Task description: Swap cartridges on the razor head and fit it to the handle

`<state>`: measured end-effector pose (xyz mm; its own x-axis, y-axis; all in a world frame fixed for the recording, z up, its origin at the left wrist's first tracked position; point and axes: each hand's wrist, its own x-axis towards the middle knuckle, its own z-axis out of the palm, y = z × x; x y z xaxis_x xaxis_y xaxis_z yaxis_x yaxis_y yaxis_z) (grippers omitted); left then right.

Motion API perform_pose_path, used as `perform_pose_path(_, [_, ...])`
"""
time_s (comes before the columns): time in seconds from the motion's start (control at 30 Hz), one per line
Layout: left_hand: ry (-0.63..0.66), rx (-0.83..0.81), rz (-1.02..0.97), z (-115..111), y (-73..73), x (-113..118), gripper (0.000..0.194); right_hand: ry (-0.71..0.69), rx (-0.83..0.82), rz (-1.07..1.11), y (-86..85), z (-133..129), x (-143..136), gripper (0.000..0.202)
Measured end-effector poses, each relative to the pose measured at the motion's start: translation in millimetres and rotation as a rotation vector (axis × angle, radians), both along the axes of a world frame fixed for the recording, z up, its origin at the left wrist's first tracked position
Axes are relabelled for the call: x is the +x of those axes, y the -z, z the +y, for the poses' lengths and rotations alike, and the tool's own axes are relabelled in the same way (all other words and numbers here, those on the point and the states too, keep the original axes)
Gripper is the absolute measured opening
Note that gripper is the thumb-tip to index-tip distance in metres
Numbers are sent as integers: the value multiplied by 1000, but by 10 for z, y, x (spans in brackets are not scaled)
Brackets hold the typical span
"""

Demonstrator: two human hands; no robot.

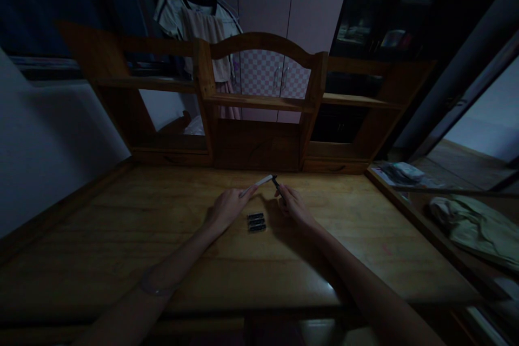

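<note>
My left hand (231,204) is closed around a slim white stick-like object (263,180) that points up and to the right. In my right hand (295,205) is a thin black object (276,182), its small dark tip turned toward the far end of the white one. The two tips meet or nearly meet; I cannot tell if they touch. On the desk between my wrists lies a small pack of dark battery-like cylinders (256,222), side by side in what looks like clear wrap. The dim light hides the finer details of both held objects.
The wooden desk (162,216) has a shelf unit (259,100) along its back, with small drawers. A wall (44,135) stands at the left. To the right, a lower surface holds pale cloth (478,227) and a white packet (408,171).
</note>
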<state>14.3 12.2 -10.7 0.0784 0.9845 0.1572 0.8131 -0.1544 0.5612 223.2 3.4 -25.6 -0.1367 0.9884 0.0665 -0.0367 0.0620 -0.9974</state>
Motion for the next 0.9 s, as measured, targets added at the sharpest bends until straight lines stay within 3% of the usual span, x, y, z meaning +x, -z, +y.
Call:
perform_pose_path(0.17, [-23,46,-12,17,10,-43,69,-49,-65,33,-11,14,-10,26])
perform_pose_path(0.3, [36,107,-14,-2,12,-14,66,-58,-55,74,-76,0,-27,18])
perform_pose_path(0.57, [-9,72,-27,29,43,-22,61,11,13,75,-40,24,2,19])
perform_pose_path(0.77, [74,122,-42,17,41,-9,60,31,30,95,-67,12,2,18])
perform_pose_path(0.9, [1,105,-53,32,37,-20,61,46,47,76,-92,3,-2,19])
